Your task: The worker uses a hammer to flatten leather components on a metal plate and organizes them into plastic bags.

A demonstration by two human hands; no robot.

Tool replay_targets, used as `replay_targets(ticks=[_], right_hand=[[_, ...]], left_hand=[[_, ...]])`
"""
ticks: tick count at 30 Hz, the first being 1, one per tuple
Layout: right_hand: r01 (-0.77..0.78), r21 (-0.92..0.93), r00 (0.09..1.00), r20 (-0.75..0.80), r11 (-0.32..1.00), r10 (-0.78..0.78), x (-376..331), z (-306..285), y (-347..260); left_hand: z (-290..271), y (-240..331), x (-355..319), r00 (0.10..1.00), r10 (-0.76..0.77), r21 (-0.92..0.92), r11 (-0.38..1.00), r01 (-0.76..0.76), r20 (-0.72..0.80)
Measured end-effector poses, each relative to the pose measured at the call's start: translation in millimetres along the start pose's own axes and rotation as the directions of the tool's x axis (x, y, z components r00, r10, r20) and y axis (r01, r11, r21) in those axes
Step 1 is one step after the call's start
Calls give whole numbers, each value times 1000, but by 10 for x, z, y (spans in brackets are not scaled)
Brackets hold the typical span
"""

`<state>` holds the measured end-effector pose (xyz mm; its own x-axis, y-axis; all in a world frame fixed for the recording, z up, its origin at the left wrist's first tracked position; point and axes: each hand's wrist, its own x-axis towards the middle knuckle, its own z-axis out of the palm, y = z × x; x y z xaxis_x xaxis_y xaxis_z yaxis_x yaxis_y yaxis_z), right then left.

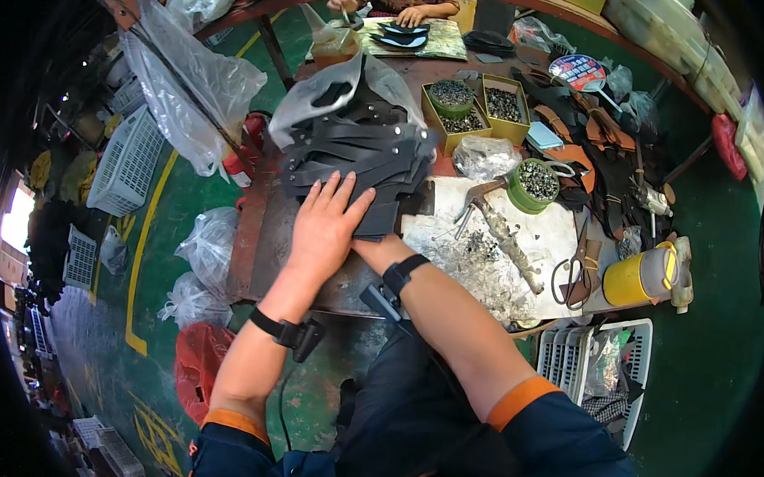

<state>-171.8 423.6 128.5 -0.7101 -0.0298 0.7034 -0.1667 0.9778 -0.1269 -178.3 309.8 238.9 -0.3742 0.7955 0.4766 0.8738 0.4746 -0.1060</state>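
A pile of black strap-like pieces with metal studs [360, 154], leather-like in look, lies at the table's near left part. Flat on its near edge rests my left hand [328, 216], fingers stretched out and slightly spread. Only the back edge of my right hand [375, 248] shows, just beside the left one; its fingers are hidden behind the left hand and the pieces, so its grip does not show. Behind the pile, a clear plastic bag [320, 89] is partly filled with more black pieces. A small dark block [419, 198] sits at the pile's right.
A hammer [504, 238] lies on a stained white board [432, 240], beside a green tub of studs [533, 187]. Yellow boxes [506, 104] hold more studs. Scissors [572, 283] and a yellow container [637, 277] stand right. Across the table, another person's hand [412, 15] touches black pieces.
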Motion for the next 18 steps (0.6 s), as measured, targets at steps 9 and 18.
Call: replay_targets(ticks=[9,18], right_hand=[[-248,281,829,557,927,53,-142,-965,-248],[-252,451,921,382,856,70,-1256,-2028,-182]], left_hand=[[103,-34,-349,990,-137,20,991,136,39],[278,218,-921,965,-155,-112,977,181,212]])
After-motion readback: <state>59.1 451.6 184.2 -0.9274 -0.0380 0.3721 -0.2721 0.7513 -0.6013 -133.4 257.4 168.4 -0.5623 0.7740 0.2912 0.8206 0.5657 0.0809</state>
